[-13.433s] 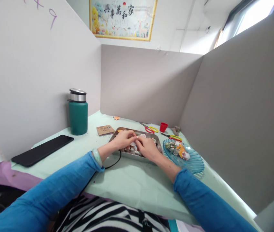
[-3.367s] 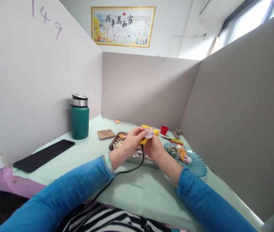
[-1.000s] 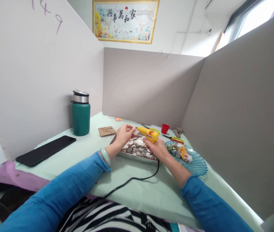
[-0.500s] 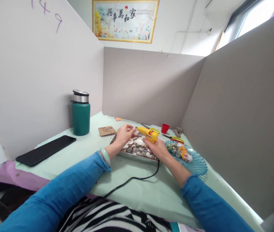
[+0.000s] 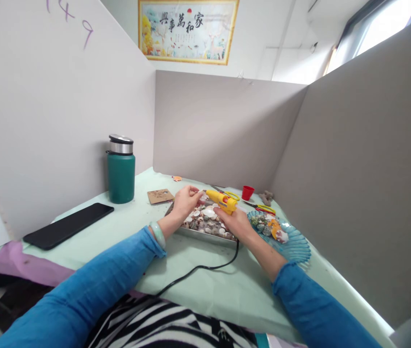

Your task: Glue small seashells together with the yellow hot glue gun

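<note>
My right hand (image 5: 234, 221) is wrapped round a yellow glue gun (image 5: 221, 201), whose nozzle points left. Close to that nozzle, my left hand (image 5: 186, 200) pinches a small whitish seashell (image 5: 204, 196), partly covered by the fingers. Whether the nozzle touches the shell I cannot tell. Both hands are above a metal tray (image 5: 205, 236) full of mixed shells (image 5: 205, 220). A black cord (image 5: 200, 267) runs from the glue gun across the table towards my lap.
Right of the tray, a blue shell-shaped dish (image 5: 299, 246) holds several shells. Behind are yellow-handled scissors (image 5: 265, 209), more scissors (image 5: 233, 195) and a red cup (image 5: 248, 193). At left are a green bottle (image 5: 121, 176), a phone (image 5: 69, 225) and a brown card (image 5: 160, 196). Grey partitions (image 5: 223, 125) enclose the table.
</note>
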Tool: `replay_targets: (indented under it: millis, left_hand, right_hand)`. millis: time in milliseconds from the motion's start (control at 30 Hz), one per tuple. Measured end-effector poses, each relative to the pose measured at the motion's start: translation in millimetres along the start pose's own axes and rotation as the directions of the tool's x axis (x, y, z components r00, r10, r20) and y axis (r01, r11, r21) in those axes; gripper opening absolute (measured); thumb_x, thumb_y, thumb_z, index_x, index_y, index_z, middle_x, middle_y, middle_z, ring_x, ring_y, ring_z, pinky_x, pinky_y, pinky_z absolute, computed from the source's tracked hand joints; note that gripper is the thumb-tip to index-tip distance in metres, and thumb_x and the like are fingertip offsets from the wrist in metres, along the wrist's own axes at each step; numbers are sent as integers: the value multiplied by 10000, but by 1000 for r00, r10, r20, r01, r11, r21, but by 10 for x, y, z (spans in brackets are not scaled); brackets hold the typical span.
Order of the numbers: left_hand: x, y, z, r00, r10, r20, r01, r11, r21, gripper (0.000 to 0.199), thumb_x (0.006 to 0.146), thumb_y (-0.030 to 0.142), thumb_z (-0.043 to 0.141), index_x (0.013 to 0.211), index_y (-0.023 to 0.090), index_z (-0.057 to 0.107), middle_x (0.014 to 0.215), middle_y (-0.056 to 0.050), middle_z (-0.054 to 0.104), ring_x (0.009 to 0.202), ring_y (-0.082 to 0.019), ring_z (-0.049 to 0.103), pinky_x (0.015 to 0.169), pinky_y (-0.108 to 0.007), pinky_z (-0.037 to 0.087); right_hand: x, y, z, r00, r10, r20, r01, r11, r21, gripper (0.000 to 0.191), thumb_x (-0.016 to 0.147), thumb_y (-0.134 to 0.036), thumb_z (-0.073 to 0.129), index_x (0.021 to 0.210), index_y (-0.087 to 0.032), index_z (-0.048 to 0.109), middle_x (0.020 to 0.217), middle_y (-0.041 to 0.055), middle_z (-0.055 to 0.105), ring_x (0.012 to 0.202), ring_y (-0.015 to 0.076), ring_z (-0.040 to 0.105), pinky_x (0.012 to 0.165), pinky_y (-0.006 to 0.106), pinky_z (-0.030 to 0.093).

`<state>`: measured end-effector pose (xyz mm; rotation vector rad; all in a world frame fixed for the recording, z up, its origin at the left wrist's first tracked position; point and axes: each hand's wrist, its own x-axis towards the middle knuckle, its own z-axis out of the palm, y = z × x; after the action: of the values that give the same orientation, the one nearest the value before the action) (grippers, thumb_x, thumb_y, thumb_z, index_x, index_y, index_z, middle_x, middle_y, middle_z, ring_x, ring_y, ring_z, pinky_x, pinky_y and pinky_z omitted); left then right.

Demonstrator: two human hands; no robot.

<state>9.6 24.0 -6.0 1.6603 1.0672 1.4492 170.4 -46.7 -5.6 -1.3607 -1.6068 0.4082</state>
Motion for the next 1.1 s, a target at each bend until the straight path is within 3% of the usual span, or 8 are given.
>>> replay_targets:
  millis: [1100]
  left_hand:
    - [-12,3,6,1000,-6,24,6,1000,-10,317,758,368,593,960,149,485,754,-63,684,613,-156,662,476,-185,453]
  right_hand:
    - [-3,-3,5,998,-57,-25,56,998,-41,306,702,-452,534,674,-151,582,533,-20,483,528,109,425,495,215,345]
